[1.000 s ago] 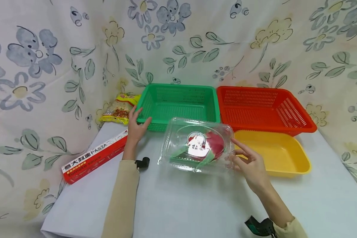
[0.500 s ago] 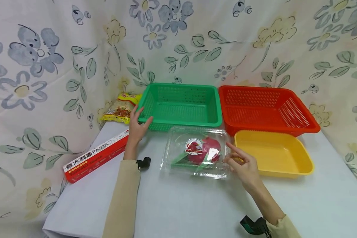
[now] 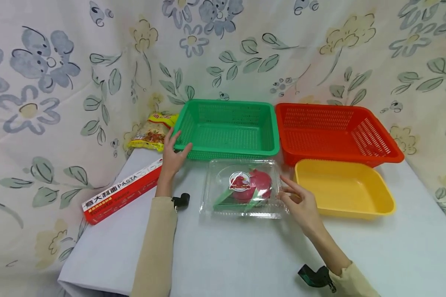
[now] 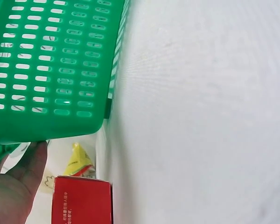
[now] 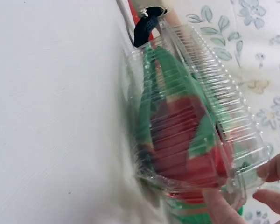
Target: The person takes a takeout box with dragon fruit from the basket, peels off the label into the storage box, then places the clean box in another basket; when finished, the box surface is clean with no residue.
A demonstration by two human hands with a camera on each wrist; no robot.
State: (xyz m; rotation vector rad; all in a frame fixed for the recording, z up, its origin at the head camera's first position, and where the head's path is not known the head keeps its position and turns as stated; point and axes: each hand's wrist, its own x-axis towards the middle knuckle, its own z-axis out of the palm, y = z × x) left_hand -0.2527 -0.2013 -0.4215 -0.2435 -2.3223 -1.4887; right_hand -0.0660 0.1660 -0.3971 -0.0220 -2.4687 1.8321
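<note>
A clear plastic clamshell box [image 3: 223,179] lies in front of the green basket [image 3: 228,154] in the head view, with a round label on its lid. Inside is a red item [image 3: 260,183] with green leaf-like strips. My right hand [image 3: 300,206] pinches the box's right end; fingertips [image 5: 217,205] show at the lid edge in the right wrist view. My left hand [image 3: 171,159] touches the basket's front left corner with fingers and thumb spread. The left wrist view shows it against the basket's slotted wall [image 4: 46,70].
A red basket [image 3: 319,152] stands at the back right, with a yellow tray [image 3: 343,189] in front. A red and white pasta box [image 3: 122,192] lies left, beside my left forearm. Behind it sits a yellow food bag [image 3: 150,134]. A patterned cloth [image 3: 226,45] hangs behind the white table.
My right hand has lowered the clear box and drawn it slightly left; it now lies flatter. My left hand stays at the basket corner. The view has shifted slightly.
</note>
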